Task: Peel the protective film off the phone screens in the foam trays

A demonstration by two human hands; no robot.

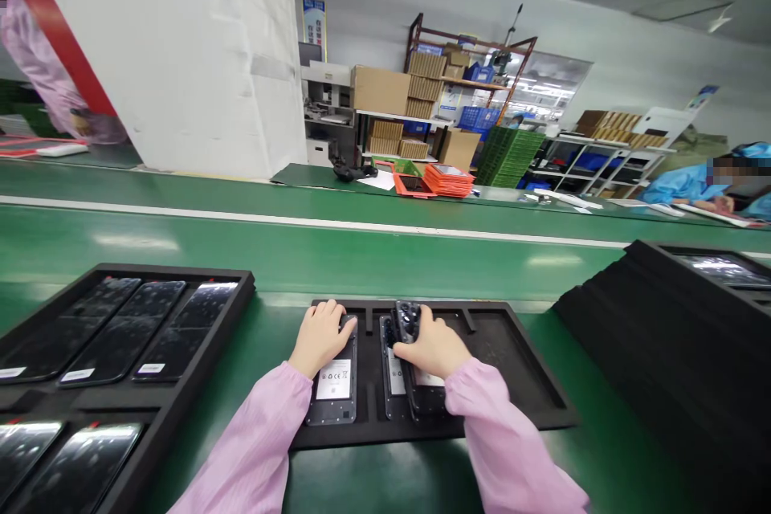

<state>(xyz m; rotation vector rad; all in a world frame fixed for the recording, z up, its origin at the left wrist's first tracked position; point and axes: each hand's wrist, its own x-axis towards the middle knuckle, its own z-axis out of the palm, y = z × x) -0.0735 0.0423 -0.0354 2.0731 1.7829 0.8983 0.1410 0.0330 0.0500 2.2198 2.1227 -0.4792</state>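
A shallow black tray (pixel 530 385) lies before me on the green bench. On its left side is a phone without its back cover (pixel 334 381), a white label with a CE mark facing up. My left hand (pixel 318 337) is closed over that phone's upper end, thumb along the right edge. My right hand (pixel 434 345) grips another phone (pixel 408 323) by its sides, slightly tilted, its camera end showing. Under and left of it, a further open-backed phone (pixel 394 377) lies in the tray, partly covered.
At the left, a black tray (pixel 198 361) holds several dark-screened phones. Black foam sheets (pixel 638 337) lean beside a phone tray at the right. Across the green belt (pixel 289 257) stand orange trays (pixel 446 181) and green crates (pixel 511 154). People sit or stand at both far sides.
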